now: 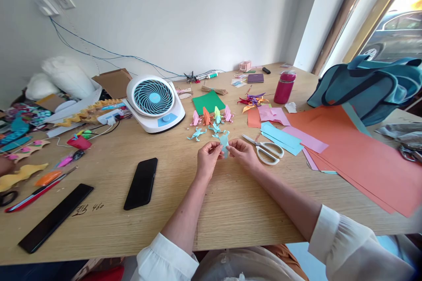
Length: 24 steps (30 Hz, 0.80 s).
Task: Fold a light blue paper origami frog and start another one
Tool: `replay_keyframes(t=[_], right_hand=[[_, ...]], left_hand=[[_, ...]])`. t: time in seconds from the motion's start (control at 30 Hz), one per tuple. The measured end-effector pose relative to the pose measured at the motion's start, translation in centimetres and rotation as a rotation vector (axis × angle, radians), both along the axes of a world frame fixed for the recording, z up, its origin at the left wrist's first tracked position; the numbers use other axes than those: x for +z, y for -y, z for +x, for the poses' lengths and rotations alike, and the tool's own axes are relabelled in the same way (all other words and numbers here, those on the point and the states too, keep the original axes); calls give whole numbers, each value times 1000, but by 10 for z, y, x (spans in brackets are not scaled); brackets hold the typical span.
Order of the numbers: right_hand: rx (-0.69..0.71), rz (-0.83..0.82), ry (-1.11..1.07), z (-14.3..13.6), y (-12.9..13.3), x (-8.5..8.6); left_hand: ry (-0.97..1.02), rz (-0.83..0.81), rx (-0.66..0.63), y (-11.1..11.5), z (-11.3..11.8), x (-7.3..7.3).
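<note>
Between my two hands is a small light-blue folded paper figure [224, 141], pinched from both sides just above the table. My left hand [208, 156] grips its left edge with thumb and fingers, and my right hand [243, 151] does the same on the right. Fingertips cover part of its lower half. Just beyond stand several finished-looking paper figures: two light-blue ones [197, 134] lie flat, while a pink one [195, 118], an orange one [206, 116] and a yellow-green one [217, 115] stand behind. White-handled scissors [268, 151] lie open-bladed beside my right hand.
Blue paper strips [280, 137] and large orange sheets [356, 153] cover the right side. A white fan [154, 101] stands back left, a black phone [141, 183] nearer. A magenta bottle [285, 88], green paper [209, 102] and a teal bag [362, 88] are farther back.
</note>
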State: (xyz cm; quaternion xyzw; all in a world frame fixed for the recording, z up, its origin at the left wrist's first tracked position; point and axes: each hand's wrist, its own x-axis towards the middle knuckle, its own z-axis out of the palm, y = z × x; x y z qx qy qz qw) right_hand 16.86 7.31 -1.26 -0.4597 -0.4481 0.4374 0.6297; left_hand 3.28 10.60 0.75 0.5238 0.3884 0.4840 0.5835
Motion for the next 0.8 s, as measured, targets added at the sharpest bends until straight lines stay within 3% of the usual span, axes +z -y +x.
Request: replay_keyframes(t=[0.4, 0.8], right_hand=[[-21, 23, -37, 3, 3, 7], [-12, 24, -43, 2, 2, 6]], left_hand=[[30, -35, -79, 2, -1, -2], [31, -12, -29, 3, 3, -11]])
